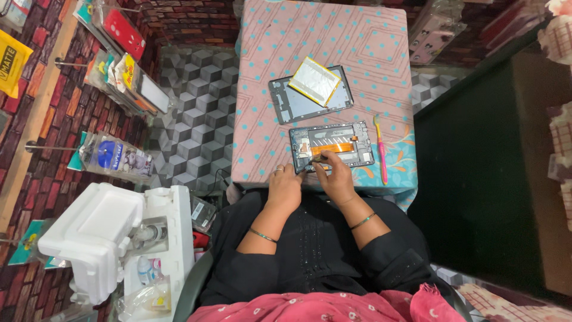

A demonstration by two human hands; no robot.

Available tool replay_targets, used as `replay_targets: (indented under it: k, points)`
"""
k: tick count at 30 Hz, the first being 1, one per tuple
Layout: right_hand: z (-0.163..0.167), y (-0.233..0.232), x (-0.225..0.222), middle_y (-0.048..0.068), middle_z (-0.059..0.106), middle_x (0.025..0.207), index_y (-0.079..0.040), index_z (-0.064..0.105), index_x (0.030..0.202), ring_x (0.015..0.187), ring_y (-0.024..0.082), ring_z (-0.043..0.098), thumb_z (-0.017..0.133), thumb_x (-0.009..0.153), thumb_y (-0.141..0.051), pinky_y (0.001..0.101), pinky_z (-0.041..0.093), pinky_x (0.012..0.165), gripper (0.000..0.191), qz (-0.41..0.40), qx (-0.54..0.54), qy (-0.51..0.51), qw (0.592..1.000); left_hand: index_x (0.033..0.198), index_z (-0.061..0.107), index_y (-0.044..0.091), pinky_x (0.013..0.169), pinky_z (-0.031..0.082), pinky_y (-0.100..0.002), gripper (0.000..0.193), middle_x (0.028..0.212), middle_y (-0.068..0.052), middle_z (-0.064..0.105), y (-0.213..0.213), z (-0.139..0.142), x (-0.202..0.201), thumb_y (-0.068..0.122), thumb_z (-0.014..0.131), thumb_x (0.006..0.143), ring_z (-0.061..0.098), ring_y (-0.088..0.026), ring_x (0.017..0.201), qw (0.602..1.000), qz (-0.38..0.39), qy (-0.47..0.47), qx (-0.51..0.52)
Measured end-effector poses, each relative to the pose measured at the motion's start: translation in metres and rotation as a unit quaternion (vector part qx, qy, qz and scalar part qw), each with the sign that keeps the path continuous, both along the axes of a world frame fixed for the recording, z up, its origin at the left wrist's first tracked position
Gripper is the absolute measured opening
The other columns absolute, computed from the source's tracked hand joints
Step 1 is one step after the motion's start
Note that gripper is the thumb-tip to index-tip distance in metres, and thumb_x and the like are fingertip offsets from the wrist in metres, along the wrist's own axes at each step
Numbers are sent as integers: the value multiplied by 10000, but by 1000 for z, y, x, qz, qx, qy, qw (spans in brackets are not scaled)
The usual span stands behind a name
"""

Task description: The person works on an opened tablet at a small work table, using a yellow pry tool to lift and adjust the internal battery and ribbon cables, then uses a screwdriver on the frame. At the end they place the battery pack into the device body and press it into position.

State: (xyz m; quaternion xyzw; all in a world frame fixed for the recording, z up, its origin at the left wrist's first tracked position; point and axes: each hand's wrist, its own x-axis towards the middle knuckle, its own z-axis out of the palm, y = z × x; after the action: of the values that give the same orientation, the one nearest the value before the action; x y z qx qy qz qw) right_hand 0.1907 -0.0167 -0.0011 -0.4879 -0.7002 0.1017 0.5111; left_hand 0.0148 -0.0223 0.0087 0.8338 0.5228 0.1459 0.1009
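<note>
An opened tablet body (pixel 332 145) with an orange flex cable lies near the front edge of a small table covered in pink dotted cloth (pixel 262 89). My left hand (pixel 283 188) rests at the tablet's near left corner, fingers curled on the table edge. My right hand (pixel 335 176) presses its fingertips on the tablet's near edge, close to the orange cable; whether it pinches a small part I cannot tell. Behind the tablet lies a grey back cover (pixel 292 101) with a silver battery pack (pixel 314 80) on top.
A pink and yellow toothbrush (pixel 380 149) lies right of the tablet. White foam packaging (pixel 101 232) with small bottles stands on the left. Racks of packaged phone cases (pixel 119 48) hang at far left. A dark counter (pixel 488 167) flanks the right.
</note>
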Motion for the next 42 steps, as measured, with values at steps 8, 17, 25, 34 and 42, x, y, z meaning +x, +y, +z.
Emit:
replay_targets:
  k: [8, 17, 25, 34, 42]
  points:
    - [0, -3, -2, 153, 743, 980, -40, 565, 1253, 915, 291, 765, 812, 872, -43, 366, 602, 764, 455, -16, -15, -13, 1000, 1226, 737, 151, 856, 450, -474, 404, 1095, -132, 592, 1, 8, 2, 85, 596, 854, 552, -346, 1070, 1000, 3, 24, -20]
    - [0, 2, 8, 125, 747, 1013, -48, 487, 1318, 953, 252, 774, 799, 903, -36, 345, 596, 797, 519, -33, 3, -1, 999, 1231, 715, 119, 864, 459, -467, 345, 1111, -143, 592, 1, -2, 14, 118, 590, 910, 559, -348, 1083, 997, 16, 70, -1]
    - [2, 1, 15, 115, 728, 1000, -44, 483, 1334, 910, 235, 763, 811, 877, -27, 349, 596, 777, 563, -36, -18, 1, 999, 1266, 705, 173, 888, 448, -467, 447, 1130, -144, 590, 3, 3, 8, 87, 612, 838, 553, -349, 1093, 999, 11, 48, -21]
    - [0, 1, 13, 120, 732, 973, -52, 502, 1330, 887, 251, 767, 809, 872, -37, 353, 599, 755, 551, -34, -38, -9, 999, 1295, 691, 186, 889, 443, -465, 455, 1131, -130, 591, 4, 7, 7, 89, 606, 858, 556, -335, 1096, 998, 4, 60, -21]
    - [5, -1, 11, 135, 733, 1013, -50, 509, 1331, 914, 259, 768, 796, 872, -33, 354, 599, 759, 542, -21, -25, -21, 999, 1290, 691, 197, 907, 424, -468, 538, 1163, -141, 580, 5, 11, 5, 84, 669, 764, 548, -335, 1102, 999, 8, 46, -14]
